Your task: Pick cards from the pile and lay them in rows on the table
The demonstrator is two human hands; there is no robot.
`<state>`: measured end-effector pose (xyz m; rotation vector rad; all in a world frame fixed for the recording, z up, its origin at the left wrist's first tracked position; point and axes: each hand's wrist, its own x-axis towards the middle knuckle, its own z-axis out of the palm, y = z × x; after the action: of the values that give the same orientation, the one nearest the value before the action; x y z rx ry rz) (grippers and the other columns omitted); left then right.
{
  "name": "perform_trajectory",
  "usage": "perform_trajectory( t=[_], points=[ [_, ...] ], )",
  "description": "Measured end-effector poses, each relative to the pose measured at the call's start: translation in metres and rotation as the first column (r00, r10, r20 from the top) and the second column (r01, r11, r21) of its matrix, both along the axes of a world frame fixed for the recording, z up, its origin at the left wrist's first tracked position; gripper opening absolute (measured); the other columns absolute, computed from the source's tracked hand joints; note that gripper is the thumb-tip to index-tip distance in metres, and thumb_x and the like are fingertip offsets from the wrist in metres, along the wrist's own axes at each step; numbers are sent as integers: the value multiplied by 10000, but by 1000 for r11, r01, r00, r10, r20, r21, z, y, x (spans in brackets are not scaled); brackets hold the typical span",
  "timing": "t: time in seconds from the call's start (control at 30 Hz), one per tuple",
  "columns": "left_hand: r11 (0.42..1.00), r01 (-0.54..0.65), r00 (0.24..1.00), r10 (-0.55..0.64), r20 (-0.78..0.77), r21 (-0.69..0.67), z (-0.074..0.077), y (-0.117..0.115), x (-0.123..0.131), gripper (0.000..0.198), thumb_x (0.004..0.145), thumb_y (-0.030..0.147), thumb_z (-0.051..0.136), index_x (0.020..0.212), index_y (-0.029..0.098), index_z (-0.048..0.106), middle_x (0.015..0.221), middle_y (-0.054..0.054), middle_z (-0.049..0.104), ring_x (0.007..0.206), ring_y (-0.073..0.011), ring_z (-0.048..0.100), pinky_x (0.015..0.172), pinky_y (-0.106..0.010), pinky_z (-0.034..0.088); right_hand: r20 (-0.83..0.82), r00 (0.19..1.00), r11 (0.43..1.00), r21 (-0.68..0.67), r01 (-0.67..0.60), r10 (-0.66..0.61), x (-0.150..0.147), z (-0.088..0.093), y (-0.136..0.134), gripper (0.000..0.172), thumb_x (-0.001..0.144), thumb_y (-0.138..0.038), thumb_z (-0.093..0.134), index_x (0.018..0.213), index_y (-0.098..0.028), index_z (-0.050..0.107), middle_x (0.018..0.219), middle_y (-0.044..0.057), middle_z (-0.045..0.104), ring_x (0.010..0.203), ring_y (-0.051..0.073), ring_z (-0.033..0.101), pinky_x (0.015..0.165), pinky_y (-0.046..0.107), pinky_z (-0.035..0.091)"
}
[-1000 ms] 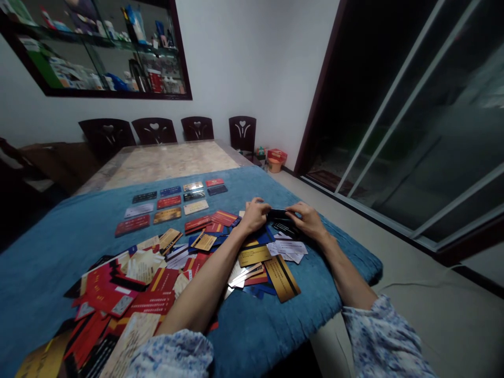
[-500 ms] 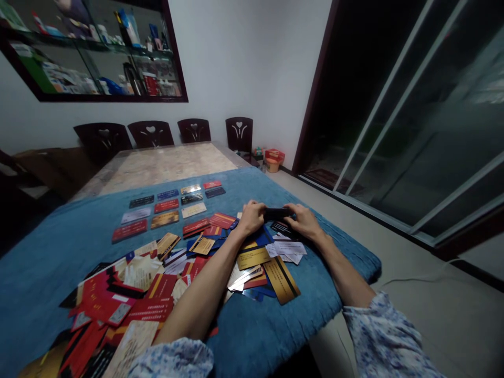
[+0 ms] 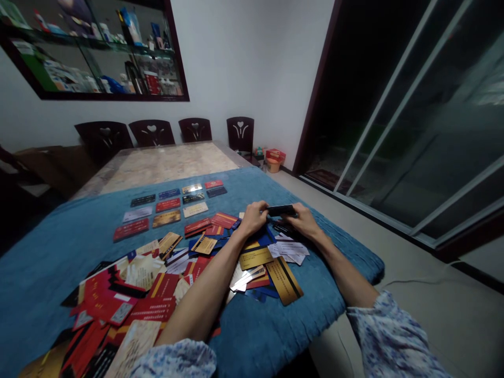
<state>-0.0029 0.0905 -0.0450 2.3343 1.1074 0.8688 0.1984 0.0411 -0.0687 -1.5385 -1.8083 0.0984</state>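
My left hand (image 3: 255, 217) and my right hand (image 3: 304, 220) grip opposite ends of a small stack of black cards (image 3: 280, 210), held just above the blue cloth. Its thick dark edge faces me; the separate cards cannot be made out. Under and beside my hands spreads a loose heap of plastic cards. A gold card (image 3: 285, 281), a second gold card (image 3: 255, 257) and several silver-white cards (image 3: 290, 247) lie nearest. Another black card (image 3: 281, 227) is partly hidden below my right hand. To the left, red cards (image 3: 151, 308) overlap in the heap.
Past the heap, several cards lie in neat rows, among them a red card (image 3: 131, 229) and a cream card (image 3: 196, 209). The blue cloth (image 3: 252, 184) covers the near part of the table (image 3: 173, 157). Dark chairs (image 3: 240, 134) stand behind it.
The stack of black cards has tilted slightly, its right end now higher. Both hands keep hold of it. The view has shifted a little.
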Motion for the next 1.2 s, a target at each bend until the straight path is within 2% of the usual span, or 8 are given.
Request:
perform_trajectory(
  t=[0.2, 0.3, 0.4, 0.6, 0.7, 0.8, 1.03, 1.2],
  points=[
    [998, 50, 996, -46, -82, 50, -6, 2, 2, 223, 844, 116, 546, 936, 179, 739, 959, -75, 731, 1012, -219, 624, 932, -337, 507, -152, 988, 995, 104, 8, 8, 0, 1, -1, 219, 797, -385, 646, 898, -203, 716, 943, 81, 715, 944, 250, 639, 875, 388, 501],
    [995, 69, 995, -63, -81, 68, -9, 3, 2, 204, 848, 120, 558, 921, 173, 741, 929, -76, 732, 1012, -226, 608, 932, -349, 502, -173, 984, 992, 124, -25, 46, 0, -1, 0, 223, 821, -401, 618, 901, -206, 692, 944, 67, 714, 903, 237, 649, 858, 376, 504],
    [993, 67, 998, -65, -19, 96, -10, 4, 1, 215, 842, 101, 568, 955, 174, 736, 969, -72, 740, 1009, -217, 602, 941, -351, 496, -114, 992, 984, 172, -36, 56, 1, -2, 1, 213, 873, -403, 578, 898, -217, 678, 886, 53, 709, 841, 229, 641, 806, 367, 500],
    [986, -2, 994, -17, 112, 164, -10, 6, 1, 300, 799, 26, 541, 1003, 165, 711, 996, -71, 737, 1023, -224, 590, 965, -375, 487, 105, 994, 946, 324, 4, -41, 2, -2, 2, 233, 946, -363, 550, 1010, -215, 718, 882, 82, 723, 869, 250, 606, 795, 391, 439],
    [978, -24, 984, -13, 177, 205, -8, 4, 1, 377, 785, 7, 528, 1092, 159, 684, 994, -69, 730, 1034, -224, 580, 980, -380, 478, 195, 979, 946, 325, -13, -53, 2, -1, 1, 264, 971, -372, 525, 1019, -224, 738, 846, 78, 717, 859, 244, 567, 771, 378, 401],
    [974, 3, 984, -42, 172, 224, -6, 2, 1, 379, 790, 28, 545, 1118, 168, 671, 983, -62, 724, 1024, -223, 574, 981, -381, 474, 259, 965, 955, 294, -38, -41, 1, 0, 0, 278, 981, -365, 510, 1034, -233, 750, 847, 83, 709, 881, 248, 538, 770, 379, 378],
    [975, 117, 993, -118, -10, 190, -9, 1, 1, 380, 821, 47, 508, 1129, 195, 673, 965, -68, 667, 962, -211, 561, 918, -341, 491, 300, 954, 978, 198, -71, 9, -6, 1, -1, 258, 968, -319, 519, 1063, -229, 742, 871, 94, 704, 909, 258, 531, 789, 387, 386],
    [981, 72, 992, -51, -117, 181, -2, -6, 1, 387, 818, 41, 487, 1145, 185, 636, 923, -75, 634, 946, -220, 556, 895, -333, 487, 210, 978, 984, 175, -27, -11, -8, 0, -1, 250, 929, -245, 507, 1102, -216, 685, 982, 99, 726, 929, 269, 561, 805, 398, 410]
  ],
)
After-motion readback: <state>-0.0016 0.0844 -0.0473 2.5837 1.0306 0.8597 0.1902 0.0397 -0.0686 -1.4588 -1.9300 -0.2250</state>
